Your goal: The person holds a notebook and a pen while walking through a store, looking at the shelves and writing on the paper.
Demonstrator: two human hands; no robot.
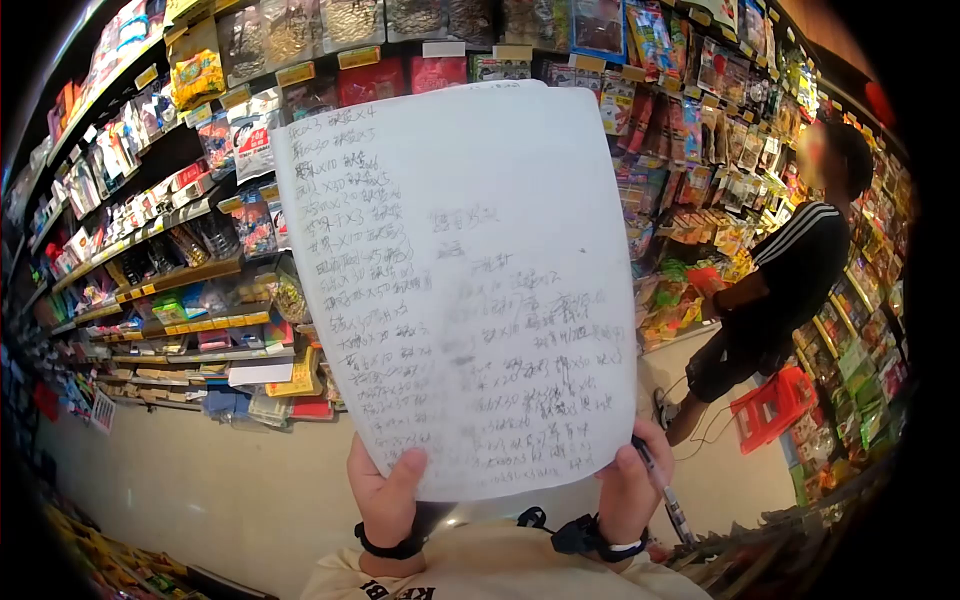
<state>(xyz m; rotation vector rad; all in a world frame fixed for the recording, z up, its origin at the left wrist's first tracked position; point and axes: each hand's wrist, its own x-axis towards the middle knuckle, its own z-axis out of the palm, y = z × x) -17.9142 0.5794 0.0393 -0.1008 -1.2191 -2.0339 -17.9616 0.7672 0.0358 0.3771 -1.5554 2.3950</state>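
Observation:
A white sheet of paper covered in handwritten lines is held up in front of me, filling the middle of the head view. More writing shows faintly at its top edge, where another sheet seems to lie behind. My left hand pinches the lower left corner, thumb on the front. At the lower right corner my right hand grips the paper the same way. A pen also sits in my right hand, slanting down past the wrist. Dark bands circle both wrists.
Shelves of packaged goods curve along the left, with hanging snack bags behind the paper. On the right stands a person in black facing the racks, near a red basket. Pale floor runs below.

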